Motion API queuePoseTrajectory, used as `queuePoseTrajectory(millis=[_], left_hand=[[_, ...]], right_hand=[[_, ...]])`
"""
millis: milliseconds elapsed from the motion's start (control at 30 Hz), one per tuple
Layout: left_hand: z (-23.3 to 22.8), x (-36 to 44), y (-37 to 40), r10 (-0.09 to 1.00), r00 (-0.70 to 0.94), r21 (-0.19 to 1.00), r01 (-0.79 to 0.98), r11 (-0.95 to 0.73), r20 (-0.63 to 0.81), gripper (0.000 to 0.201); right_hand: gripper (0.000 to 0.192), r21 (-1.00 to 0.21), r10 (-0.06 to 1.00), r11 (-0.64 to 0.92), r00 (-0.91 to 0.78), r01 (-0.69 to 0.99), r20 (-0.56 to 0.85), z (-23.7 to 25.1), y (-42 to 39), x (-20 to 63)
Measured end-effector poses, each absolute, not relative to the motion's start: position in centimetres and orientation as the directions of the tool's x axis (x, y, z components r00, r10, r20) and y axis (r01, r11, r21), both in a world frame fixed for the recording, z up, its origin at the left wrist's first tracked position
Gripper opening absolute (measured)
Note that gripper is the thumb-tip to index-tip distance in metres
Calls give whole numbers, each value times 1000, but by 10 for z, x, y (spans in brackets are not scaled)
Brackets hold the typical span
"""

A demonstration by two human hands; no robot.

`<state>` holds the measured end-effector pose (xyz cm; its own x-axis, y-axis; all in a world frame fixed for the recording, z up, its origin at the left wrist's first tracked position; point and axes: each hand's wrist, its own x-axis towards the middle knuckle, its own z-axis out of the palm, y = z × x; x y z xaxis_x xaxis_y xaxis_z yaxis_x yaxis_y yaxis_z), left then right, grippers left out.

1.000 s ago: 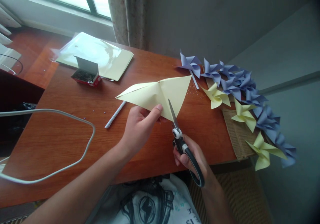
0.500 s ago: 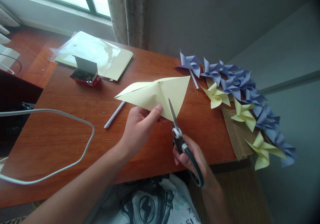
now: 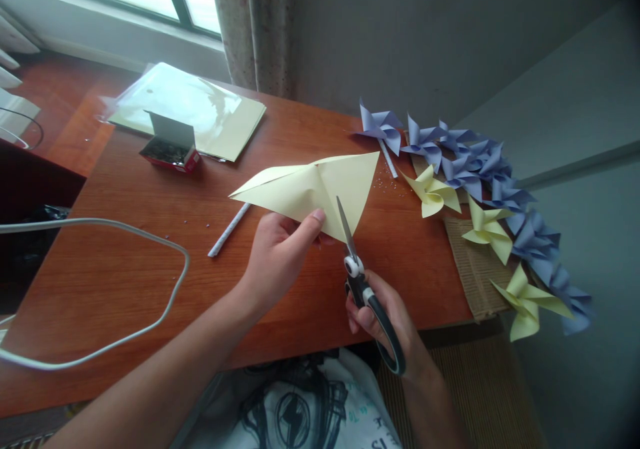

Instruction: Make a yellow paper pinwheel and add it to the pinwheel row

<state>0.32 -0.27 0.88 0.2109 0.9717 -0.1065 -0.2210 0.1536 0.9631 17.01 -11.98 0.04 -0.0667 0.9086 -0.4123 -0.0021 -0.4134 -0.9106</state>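
Observation:
A folded, creased sheet of pale yellow paper (image 3: 290, 187) is pinched in my left hand (image 3: 280, 255), the thumb on top and the other fingers mostly hidden beneath. My right hand (image 3: 383, 309) grips a pair of scissors (image 3: 357, 275) with black and white handles. Their blades lie across the paper's lower right corner, pointing up and away from me. Partly under the paper, a rolled white paper stick (image 3: 227, 232) rests on the table to the left.
Purple pinwheels (image 3: 463, 175) and yellow pinwheels (image 3: 487, 232) line the table's right side, some over corrugated cardboard (image 3: 465, 269). A small open box (image 3: 173, 152) stands before plastic-wrapped yellow paper (image 3: 245, 129). A white cable (image 3: 185, 269) loops across the left of the wooden table (image 3: 125, 302).
Almost nothing differs. The paper's right tip and the scissors' handle have shifted very slightly to the left.

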Motion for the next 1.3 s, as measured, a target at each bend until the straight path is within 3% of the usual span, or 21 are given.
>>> queuePoseTrajectory(millis=[1300], left_hand=[[11, 4, -1, 975, 192, 963, -220, 156, -114, 19]], right_hand=[[52, -898, 898, -438, -21, 49, -439, -2, -123, 174]])
